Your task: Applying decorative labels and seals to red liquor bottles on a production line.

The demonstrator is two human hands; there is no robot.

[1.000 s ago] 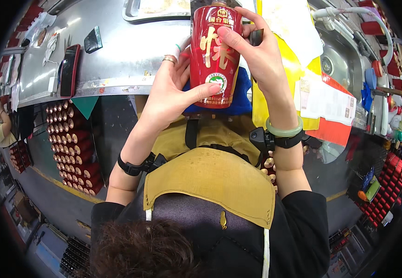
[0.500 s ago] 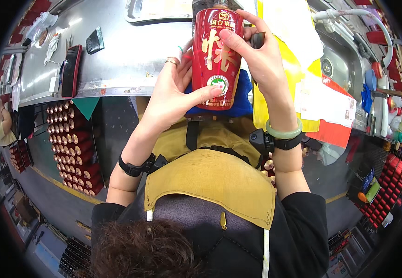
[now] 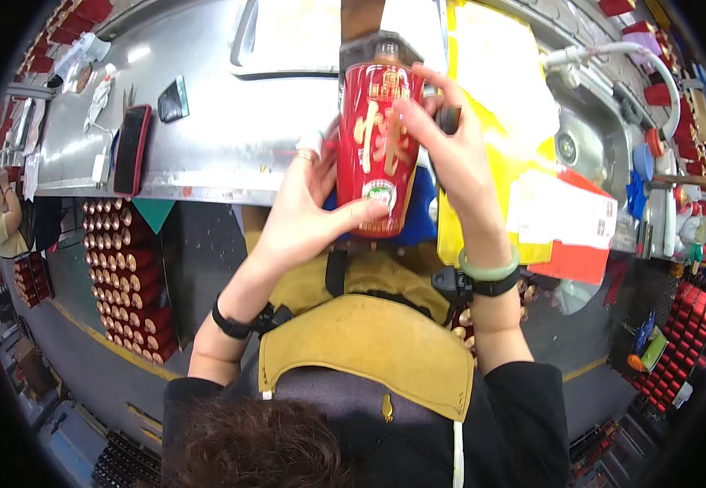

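A glossy red bottle with gold lettering and a round green-and-white emblem is held between my two hands, its neck pointing away from me. My left hand is closed round its lower left side, the thumb pressing near the base and the fingers partly hidden behind. On the upper right side, my right hand grips it, thumb on the front and index finger near the shoulder. A small dark object shows by the right fingers; I cannot make out its kind. Under the bottle lies a blue cloth.
The metal worktop carries a red-edged phone, a dark flat glossy item and a tray. Yellow sheeting and red and white papers lie right, beside a sink. Stacked red bottles stand below left.
The whole scene sits lower in the picture, as the view has shifted. Both hands keep much the same hold on the bottle.
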